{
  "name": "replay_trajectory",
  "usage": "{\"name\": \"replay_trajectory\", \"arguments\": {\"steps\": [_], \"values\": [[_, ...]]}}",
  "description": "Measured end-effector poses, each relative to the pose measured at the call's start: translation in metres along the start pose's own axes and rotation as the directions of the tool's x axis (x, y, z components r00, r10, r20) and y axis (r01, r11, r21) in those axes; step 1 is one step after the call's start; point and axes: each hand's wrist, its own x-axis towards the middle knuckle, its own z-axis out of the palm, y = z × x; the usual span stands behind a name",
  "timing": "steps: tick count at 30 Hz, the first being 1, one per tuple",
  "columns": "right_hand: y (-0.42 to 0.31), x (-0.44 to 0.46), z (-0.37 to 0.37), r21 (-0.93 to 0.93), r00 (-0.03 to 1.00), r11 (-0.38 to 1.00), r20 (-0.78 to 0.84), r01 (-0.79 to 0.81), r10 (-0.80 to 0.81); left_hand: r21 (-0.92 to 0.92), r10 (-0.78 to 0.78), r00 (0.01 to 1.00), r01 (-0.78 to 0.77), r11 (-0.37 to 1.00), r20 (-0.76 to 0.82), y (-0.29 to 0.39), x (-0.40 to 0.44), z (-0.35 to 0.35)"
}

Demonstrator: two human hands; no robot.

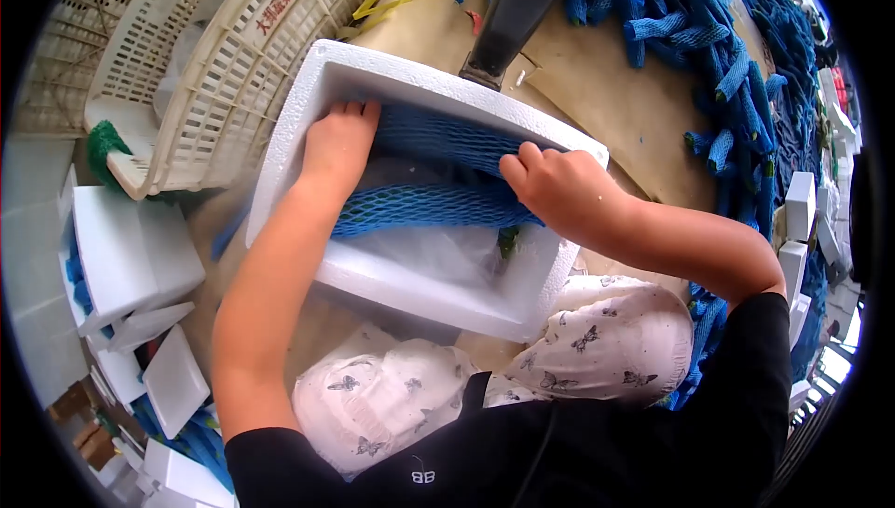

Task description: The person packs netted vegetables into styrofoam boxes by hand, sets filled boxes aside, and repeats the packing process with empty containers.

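Note:
A white foam box (419,307) stands tilted before my knees, with clear plastic film (419,249) inside. Two long blue mesh sleeves lie across it: a far sleeve (438,138) along the back wall and a near sleeve (424,209) closer to me. My left hand (340,144) reaches into the box, its fingers bent together at the far sleeve's left end. At the right, my right hand (564,193) is closed around the far sleeve's right end, near the rim. What the sleeves contain is hard to make out; something dark green shows near the right end.
White plastic crates (233,70) stand at the left, with a green mesh scrap (107,143) by one edge. More foam boxes (140,247) lie below them. A dark post (517,19) rises behind my box. Many filled blue mesh sleeves (741,89) are heaped at the right.

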Motion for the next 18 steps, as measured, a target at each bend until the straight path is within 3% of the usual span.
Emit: {"name": "replay_trajectory", "arguments": {"steps": [1,3,5,8,9,10,12,13,15,16,18], "values": [[0.005,0.006,0.001,-0.003,1.000,1.000,0.000,0.008,-0.008,0.038,0.039,0.983,-0.033,0.999,-0.180,-0.004,0.001,0.011],[0.012,0.019,-0.006,0.293,0.965,0.955,0.259,-0.047,-0.032,0.015,0.044,0.972,-0.041,0.999,-0.232,-0.005,-0.002,0.014],[0.017,0.005,-0.028,0.166,0.978,0.983,0.205,-0.078,0.043,-0.019,0.035,0.933,-0.045,0.999,-0.359,-0.007,-0.005,0.020],[0.017,-0.001,-0.021,0.012,0.957,0.999,0.286,-0.053,0.047,0.035,0.038,0.936,-0.027,0.999,-0.349,-0.003,-0.001,0.016],[0.019,-0.001,-0.013,-0.072,0.940,0.997,0.341,-0.003,0.028,-0.005,0.026,0.969,-0.029,1.000,-0.247,-0.001,0.003,0.008],[0.017,0.003,-0.006,-0.078,0.937,0.997,0.347,-0.010,0.036,-0.012,0.031,0.967,-0.035,0.999,-0.253,-0.001,0.004,0.009],[0.010,0.011,0.004,0.074,0.934,0.990,0.331,0.119,-0.137,0.002,0.024,0.944,-0.025,1.000,-0.328,-0.001,0.000,0.009],[0.008,0.010,0.005,0.074,0.934,0.990,0.331,0.119,-0.137,0.015,0.011,0.952,-0.007,1.000,-0.305,0.000,-0.001,0.010],[0.000,0.010,0.003,0.093,0.953,0.964,0.157,0.247,-0.259,0.050,0.009,0.955,0.006,0.999,-0.297,-0.005,-0.001,0.016],[0.002,0.005,-0.001,0.099,0.952,0.965,0.167,0.241,-0.255,0.070,0.002,0.957,0.019,0.997,-0.289,-0.004,0.000,0.021],[0.017,0.000,-0.034,-0.197,0.922,0.980,0.373,-0.034,0.107,0.092,-0.008,0.991,0.021,0.996,-0.137,0.000,0.003,0.019]]}}
